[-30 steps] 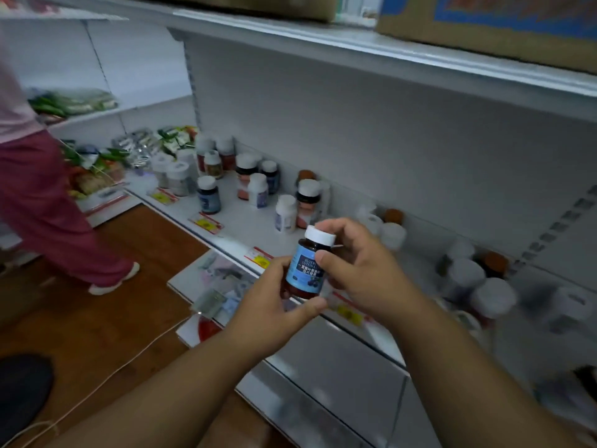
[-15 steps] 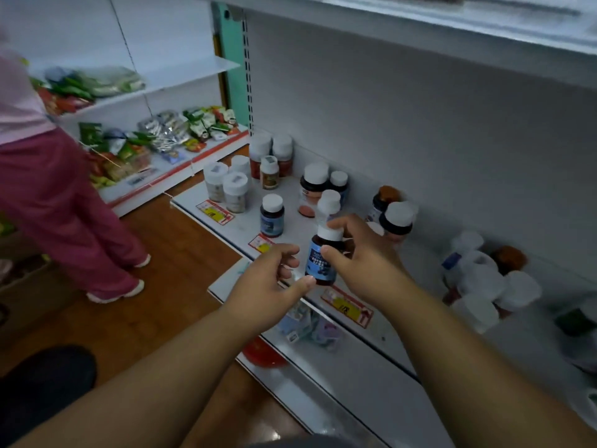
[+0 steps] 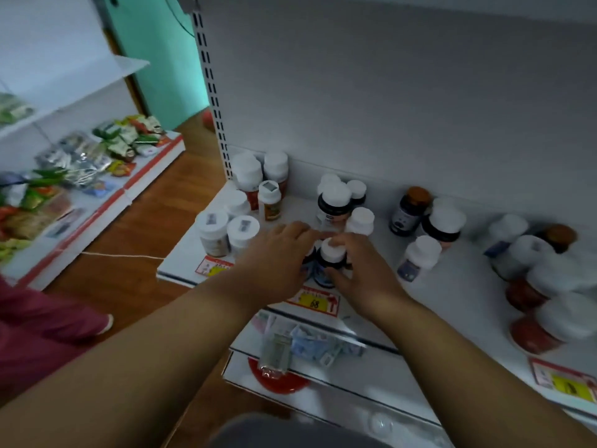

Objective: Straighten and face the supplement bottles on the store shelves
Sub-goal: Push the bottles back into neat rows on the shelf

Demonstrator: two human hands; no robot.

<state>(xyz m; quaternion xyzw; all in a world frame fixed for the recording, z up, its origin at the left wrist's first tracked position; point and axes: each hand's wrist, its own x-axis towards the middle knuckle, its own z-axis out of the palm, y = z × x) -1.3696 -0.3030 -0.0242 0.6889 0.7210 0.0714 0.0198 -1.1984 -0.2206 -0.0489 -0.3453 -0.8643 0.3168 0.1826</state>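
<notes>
left hand (image 3: 277, 253) fingers curled; right hand (image 3: 361, 270) fingers gripping, forearms extended

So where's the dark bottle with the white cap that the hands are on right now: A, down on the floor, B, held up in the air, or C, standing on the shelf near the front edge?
C: the dark bottle stands on the shelf behind the yellow price tag, between both hands.

Only legible text you've got: "68" on the yellow-and-red price tag (image 3: 315, 302) stuck to the front edge of the shelf (image 3: 452, 286), just below your hands. The tags at the left (image 3: 213, 267) and far right (image 3: 563, 383) of that edge are too blurred to read. Bottle labels and the cap stickers on the left bottles (image 3: 213, 232) can't be read either.
</notes>
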